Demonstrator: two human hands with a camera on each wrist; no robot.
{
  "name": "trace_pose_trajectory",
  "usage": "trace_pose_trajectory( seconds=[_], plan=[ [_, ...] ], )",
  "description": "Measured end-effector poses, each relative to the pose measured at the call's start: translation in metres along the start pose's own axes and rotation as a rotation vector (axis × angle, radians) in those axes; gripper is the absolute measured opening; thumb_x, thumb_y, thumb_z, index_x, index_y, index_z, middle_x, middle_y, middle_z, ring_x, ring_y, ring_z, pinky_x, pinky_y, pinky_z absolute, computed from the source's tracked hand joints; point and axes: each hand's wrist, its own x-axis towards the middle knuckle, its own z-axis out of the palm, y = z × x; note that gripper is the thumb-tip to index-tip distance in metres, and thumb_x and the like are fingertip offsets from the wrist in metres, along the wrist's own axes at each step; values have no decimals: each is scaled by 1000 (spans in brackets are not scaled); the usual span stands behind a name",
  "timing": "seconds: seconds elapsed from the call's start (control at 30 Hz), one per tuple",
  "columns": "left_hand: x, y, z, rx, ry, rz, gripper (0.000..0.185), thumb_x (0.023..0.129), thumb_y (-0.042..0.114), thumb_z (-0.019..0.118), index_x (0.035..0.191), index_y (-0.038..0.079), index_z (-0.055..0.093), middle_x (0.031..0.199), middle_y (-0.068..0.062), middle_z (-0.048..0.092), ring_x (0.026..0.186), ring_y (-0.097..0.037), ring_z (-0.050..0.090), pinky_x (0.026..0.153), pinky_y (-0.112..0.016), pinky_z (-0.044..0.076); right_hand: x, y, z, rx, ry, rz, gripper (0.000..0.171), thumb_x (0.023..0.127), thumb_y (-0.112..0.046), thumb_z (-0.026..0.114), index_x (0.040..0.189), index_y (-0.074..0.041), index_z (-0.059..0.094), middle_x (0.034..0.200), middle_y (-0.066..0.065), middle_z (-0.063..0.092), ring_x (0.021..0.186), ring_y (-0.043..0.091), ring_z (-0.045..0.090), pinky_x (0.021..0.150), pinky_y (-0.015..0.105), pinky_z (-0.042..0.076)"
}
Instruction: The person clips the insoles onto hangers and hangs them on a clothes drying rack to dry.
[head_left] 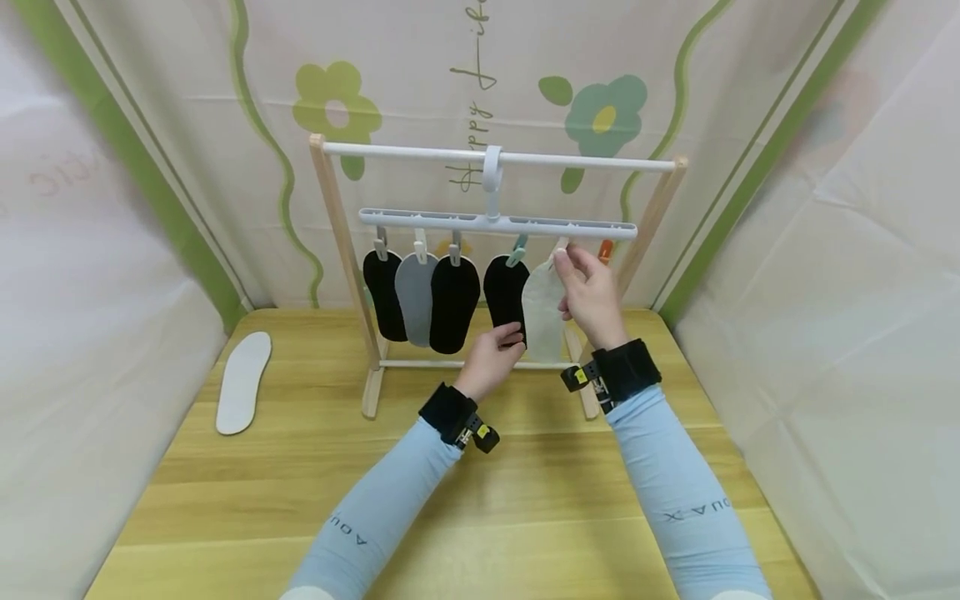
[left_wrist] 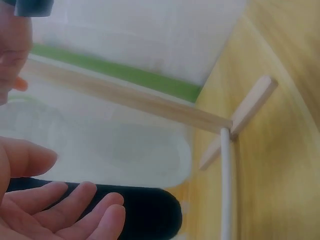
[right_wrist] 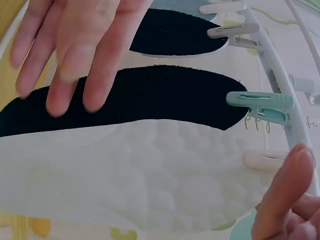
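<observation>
In the head view my right hand (head_left: 592, 300) is at the top of a pale, off-white insole (head_left: 543, 312), with thumb and fingertips pinching its white clip (right_wrist: 265, 160). The insole hangs toe down from this clip, its dimpled face showing in the right wrist view. My left hand (head_left: 491, 362) is lower down, by the bottom of a black insole (head_left: 504, 287) held in a green clip (head_left: 517, 250). Its fingers are loosely extended and grip nothing; whether they touch the black insole I cannot tell.
A white hanger bar (head_left: 450, 221) hangs by its hook from a wooden rack (head_left: 345, 242). Further left on it hang a black insole (head_left: 385, 296), a grey one (head_left: 415, 300) and another black one (head_left: 454, 308). An orange clip (head_left: 606, 250) is at right. A white insole (head_left: 243, 383) lies on the table.
</observation>
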Motion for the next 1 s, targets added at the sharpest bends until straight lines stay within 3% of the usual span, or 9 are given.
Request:
trace_pose_trajectory(
  seconds=[0.13,0.3,0.57,0.8,0.9,1.0],
  plan=[
    [-10,-2,-11,17,-4,10,46,102,15,56,146,6,48,134,-15,59,114,-27,61,88,-37,51,-3,6,0,-53,-6,-24,63,97,-55,53,147,-16,49,134,7,58,55,22,57,47,28,51],
    [-21,-6,-31,42,25,41,45,102,16,55,145,6,49,133,-14,60,115,-27,61,92,-37,51,-8,12,-2,-105,-22,-50,68,98,-54,52,152,-13,41,147,6,49,67,34,66,48,27,52],
    [-40,-13,-74,95,84,97,41,101,11,57,140,-1,52,126,-17,63,114,-27,61,94,-37,50,-23,16,-5,-264,6,-135,70,100,-52,49,154,-9,34,152,12,41,70,27,69,49,26,52],
    [-62,-20,-132,215,154,133,36,101,9,57,135,-3,57,122,-20,65,107,-31,63,88,-41,52,-42,28,-15,-316,77,-268,56,103,-37,54,150,-8,42,147,16,46,65,22,68,47,20,47],
    [-72,-26,-160,262,199,120,36,102,11,56,135,-3,56,124,-22,64,109,-33,63,89,-41,52,-51,36,-20,-311,106,-317,50,103,-29,57,146,-6,47,144,15,50,62,22,67,47,17,47],
    [-82,-34,-188,315,254,85,38,103,14,54,137,-3,55,126,-23,62,112,-34,61,88,-33,52,-60,45,-25,-311,129,-347,45,102,-23,59,142,-2,52,139,16,54,60,17,65,49,15,47]
  ],
)
